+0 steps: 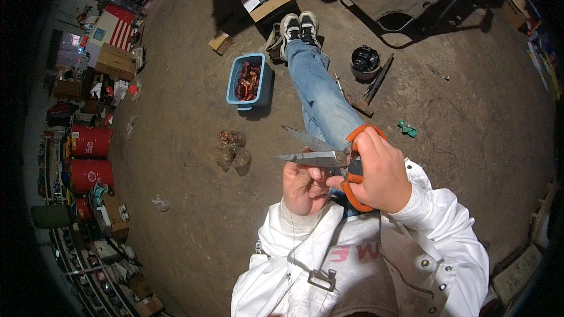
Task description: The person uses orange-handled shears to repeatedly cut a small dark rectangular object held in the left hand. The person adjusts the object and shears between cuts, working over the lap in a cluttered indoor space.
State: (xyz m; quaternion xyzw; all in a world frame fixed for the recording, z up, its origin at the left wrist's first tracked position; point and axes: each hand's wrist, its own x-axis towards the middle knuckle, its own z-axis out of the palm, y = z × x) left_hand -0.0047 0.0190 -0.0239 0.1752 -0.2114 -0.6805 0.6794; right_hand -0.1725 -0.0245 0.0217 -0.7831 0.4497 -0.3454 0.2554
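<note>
Orange-handled scissors point(342, 158), blades spread, sit just right of frame centre, the right hand point(385, 170) gripping their handles. Just below the blades the left hand's point(304, 188) fingers curl, contents unclear. Upper centre-left stands a blue tub point(267, 85).

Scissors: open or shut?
Open: the scissors show two blades spread apart at the tips, orange handles in the right hand.
</note>
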